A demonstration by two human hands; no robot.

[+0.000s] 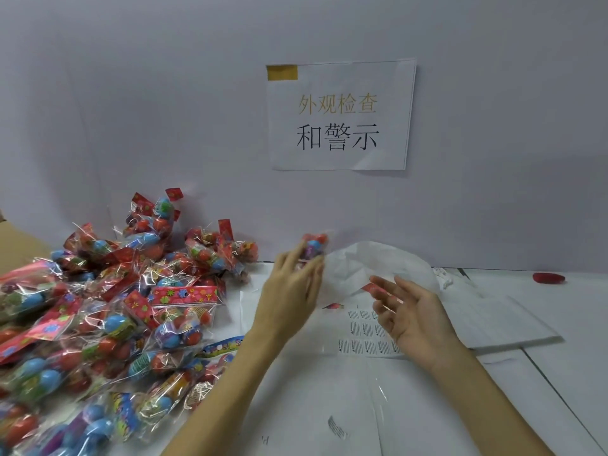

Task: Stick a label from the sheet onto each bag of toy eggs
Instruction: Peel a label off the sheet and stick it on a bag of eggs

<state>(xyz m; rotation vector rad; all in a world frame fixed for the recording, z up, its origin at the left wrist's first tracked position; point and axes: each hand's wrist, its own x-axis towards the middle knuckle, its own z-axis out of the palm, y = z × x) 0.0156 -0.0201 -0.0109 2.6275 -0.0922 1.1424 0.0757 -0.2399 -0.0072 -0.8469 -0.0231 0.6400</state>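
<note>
Bags of toy eggs (108,311) were heaped all over the left side of the tabletop (559,383), clear cellophane w/ red flowery header cards, blue/red/purple eggs inside, the pile running from the near left corner back to the wall. One bag of eggs (314,246) was up off the tabletop near the back edge, pretty blurry tbh, right at the fingertips of the left hand (292,291). Fingers looked curled round the lower part of it, but w/ the blur I couldn't tell how firm the grip was. Right hand (408,319) was palm-up-ish beside it, fingers spread and relaxed, pinching nothing, hovering over the label sheet (365,337). That sheet lay flat around the middle of the tabletop, rows of small printed labels on it, partly hidden under the right hand. One loose label (336,427) sat closer to the near edge, curled a bit.

Other stuff: crumpled white paper (378,268) behind the hands toward the back edge, a flat stack of white sheets (493,320) on the right side, small red thing (548,278) near the back right corner (too small to ID). Printed sign (340,115) w/ Chinese characters taped on the wall above, yellow tape on its top left corner. Bit of cardboard box (19,248) at the far left edge.
</note>
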